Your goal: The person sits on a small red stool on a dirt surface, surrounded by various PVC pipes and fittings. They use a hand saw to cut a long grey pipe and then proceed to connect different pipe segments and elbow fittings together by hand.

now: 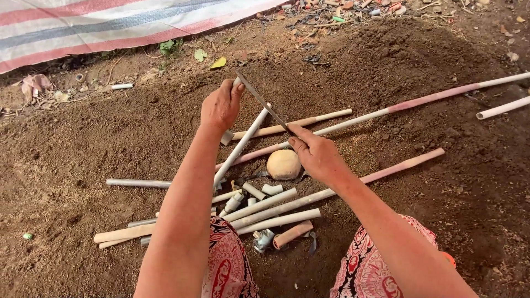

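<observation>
A thin dark saw blade (264, 104) runs between my two hands. My left hand (221, 105) grips its far end and my right hand (316, 154) pinches its near end. The blade lies across the raised upper end of a white plastic pipe (241, 146) that slants up from the pile on the ground. A round tan stone-like ball (284, 164) rests on the soil just left of my right hand. Below it lie several cut pipe pieces (265, 212) and small white fittings (255, 192).
Long white and pinkish pipes (419, 100) stretch to the right over the loose brown soil. A grey metal tube (138, 182) lies at the left. A striped tarpaulin (110, 22) covers the far left corner. My knees in red patterned cloth (364, 270) frame the bottom.
</observation>
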